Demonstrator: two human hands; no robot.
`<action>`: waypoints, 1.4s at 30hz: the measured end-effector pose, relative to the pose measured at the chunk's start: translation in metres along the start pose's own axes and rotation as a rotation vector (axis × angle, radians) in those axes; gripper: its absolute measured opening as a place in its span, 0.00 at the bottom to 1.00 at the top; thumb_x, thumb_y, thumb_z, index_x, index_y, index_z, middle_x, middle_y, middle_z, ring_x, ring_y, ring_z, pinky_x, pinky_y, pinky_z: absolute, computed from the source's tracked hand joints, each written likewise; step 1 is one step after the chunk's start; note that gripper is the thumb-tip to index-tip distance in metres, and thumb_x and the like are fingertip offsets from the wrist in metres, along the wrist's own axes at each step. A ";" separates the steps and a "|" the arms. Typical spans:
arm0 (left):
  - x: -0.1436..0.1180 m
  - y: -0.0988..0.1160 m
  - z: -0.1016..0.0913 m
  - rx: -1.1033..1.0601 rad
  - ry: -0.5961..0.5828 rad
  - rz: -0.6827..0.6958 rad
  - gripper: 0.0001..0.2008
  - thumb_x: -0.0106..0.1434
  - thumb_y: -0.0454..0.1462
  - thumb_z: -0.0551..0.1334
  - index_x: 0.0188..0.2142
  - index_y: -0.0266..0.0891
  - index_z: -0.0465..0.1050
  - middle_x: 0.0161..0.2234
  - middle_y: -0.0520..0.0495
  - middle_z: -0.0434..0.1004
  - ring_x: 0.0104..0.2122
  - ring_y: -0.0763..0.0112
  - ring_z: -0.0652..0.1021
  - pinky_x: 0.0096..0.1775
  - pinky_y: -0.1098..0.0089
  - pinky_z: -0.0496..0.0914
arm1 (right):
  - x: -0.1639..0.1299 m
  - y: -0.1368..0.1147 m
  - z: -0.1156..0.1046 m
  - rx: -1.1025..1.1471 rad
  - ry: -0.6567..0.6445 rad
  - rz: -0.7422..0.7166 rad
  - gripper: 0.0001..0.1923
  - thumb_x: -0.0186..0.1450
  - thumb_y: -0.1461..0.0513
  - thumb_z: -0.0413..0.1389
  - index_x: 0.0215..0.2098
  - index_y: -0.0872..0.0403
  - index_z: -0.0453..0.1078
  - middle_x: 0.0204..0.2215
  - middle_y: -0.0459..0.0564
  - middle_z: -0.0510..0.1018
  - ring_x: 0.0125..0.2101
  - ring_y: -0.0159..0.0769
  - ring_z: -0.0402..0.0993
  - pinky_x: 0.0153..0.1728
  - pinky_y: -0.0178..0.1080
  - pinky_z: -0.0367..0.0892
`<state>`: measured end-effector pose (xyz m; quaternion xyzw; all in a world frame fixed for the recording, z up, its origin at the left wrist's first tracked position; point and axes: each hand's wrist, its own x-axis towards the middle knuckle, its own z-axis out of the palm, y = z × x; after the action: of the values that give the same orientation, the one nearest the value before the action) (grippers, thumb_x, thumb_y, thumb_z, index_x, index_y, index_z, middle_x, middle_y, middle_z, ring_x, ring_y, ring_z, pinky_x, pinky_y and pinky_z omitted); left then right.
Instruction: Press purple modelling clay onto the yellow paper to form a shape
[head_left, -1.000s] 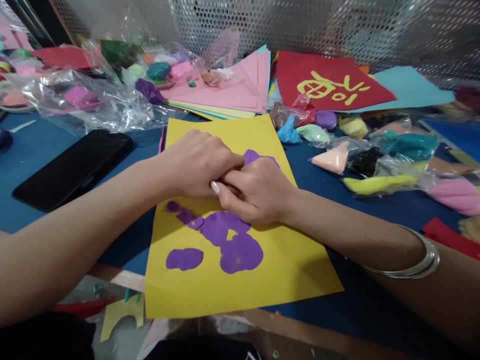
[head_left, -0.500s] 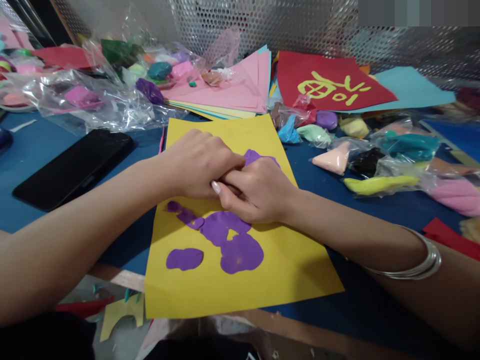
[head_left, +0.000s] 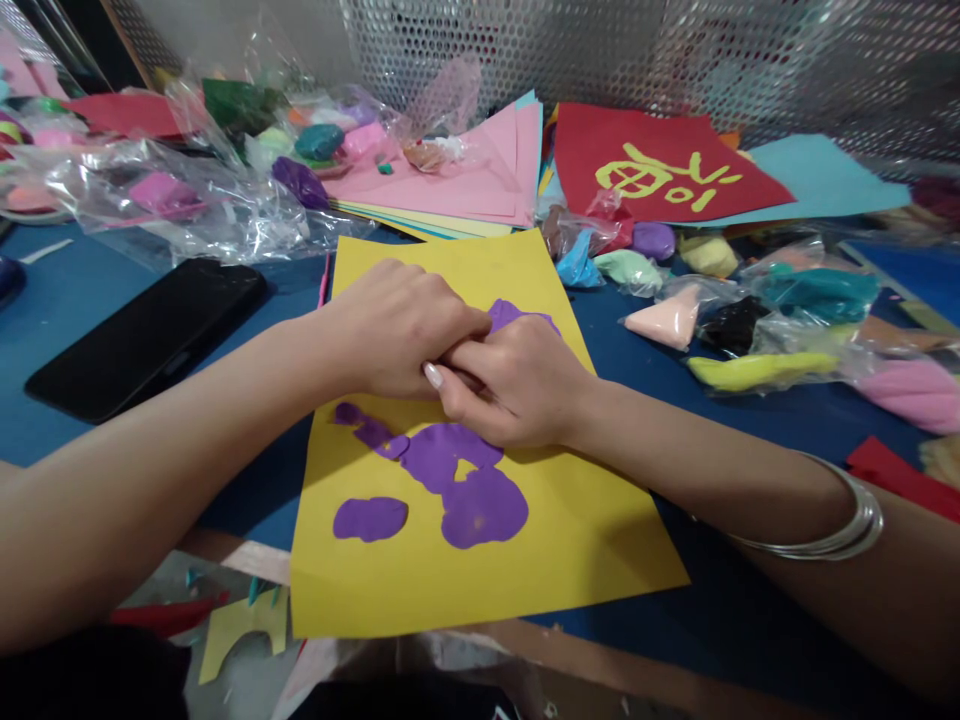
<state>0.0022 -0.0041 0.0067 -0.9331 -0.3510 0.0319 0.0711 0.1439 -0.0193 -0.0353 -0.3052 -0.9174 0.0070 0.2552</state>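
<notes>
A yellow paper sheet [head_left: 480, 580] lies on the blue table in front of me. Flat purple clay shapes [head_left: 457, 485] are stuck on it, with a separate oval blob [head_left: 370, 518] to their left. My left hand [head_left: 390, 325] and my right hand [head_left: 514, 385] meet in the middle of the sheet, both with fingers curled and touching each other. They press down just above the purple shapes. Another patch of purple clay [head_left: 510, 312] shows past my right knuckles. What lies under the fingers is hidden. My right wrist wears silver bangles [head_left: 840, 525].
A black phone [head_left: 146, 335] lies to the left. Clear bags of coloured clay [head_left: 172, 195] are heaped behind it. Stacked pink sheets [head_left: 465, 175] and a red sheet with yellow clay marks [head_left: 660, 170] lie behind. More wrapped clay lumps [head_left: 757, 330] crowd the right.
</notes>
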 end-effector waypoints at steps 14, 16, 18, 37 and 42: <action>0.000 -0.001 0.001 -0.001 0.010 0.004 0.08 0.48 0.42 0.52 0.22 0.39 0.62 0.17 0.50 0.66 0.16 0.75 0.61 0.23 0.70 0.45 | 0.000 0.000 0.000 -0.001 -0.002 -0.005 0.24 0.60 0.55 0.39 0.18 0.56 0.68 0.12 0.45 0.62 0.15 0.25 0.48 0.20 0.35 0.39; 0.000 -0.001 0.001 -0.008 0.000 -0.003 0.08 0.48 0.41 0.52 0.22 0.40 0.63 0.17 0.50 0.65 0.17 0.75 0.62 0.23 0.70 0.46 | 0.000 0.000 -0.001 0.001 -0.005 -0.005 0.24 0.61 0.55 0.38 0.18 0.56 0.68 0.12 0.45 0.62 0.15 0.25 0.47 0.20 0.35 0.39; 0.000 0.000 0.001 -0.011 -0.004 -0.006 0.08 0.48 0.41 0.52 0.22 0.40 0.63 0.17 0.50 0.65 0.17 0.74 0.62 0.24 0.70 0.47 | 0.000 0.000 -0.001 0.000 -0.009 -0.007 0.24 0.61 0.55 0.38 0.18 0.57 0.68 0.12 0.45 0.61 0.15 0.25 0.48 0.20 0.35 0.39; 0.000 0.000 0.000 -0.019 -0.006 -0.013 0.08 0.48 0.41 0.52 0.22 0.39 0.63 0.18 0.49 0.66 0.17 0.74 0.63 0.22 0.70 0.47 | -0.001 0.001 -0.001 -0.009 -0.006 -0.005 0.24 0.61 0.55 0.38 0.18 0.57 0.69 0.12 0.45 0.63 0.15 0.25 0.49 0.20 0.35 0.40; 0.000 -0.001 0.000 -0.027 0.001 -0.016 0.08 0.48 0.41 0.53 0.21 0.39 0.62 0.17 0.49 0.65 0.17 0.74 0.63 0.22 0.70 0.46 | -0.001 0.001 -0.001 -0.009 -0.008 -0.005 0.24 0.61 0.55 0.38 0.19 0.57 0.69 0.13 0.46 0.64 0.15 0.25 0.49 0.20 0.35 0.40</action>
<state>0.0016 -0.0038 0.0065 -0.9311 -0.3590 0.0260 0.0590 0.1457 -0.0191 -0.0349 -0.3039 -0.9193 0.0034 0.2501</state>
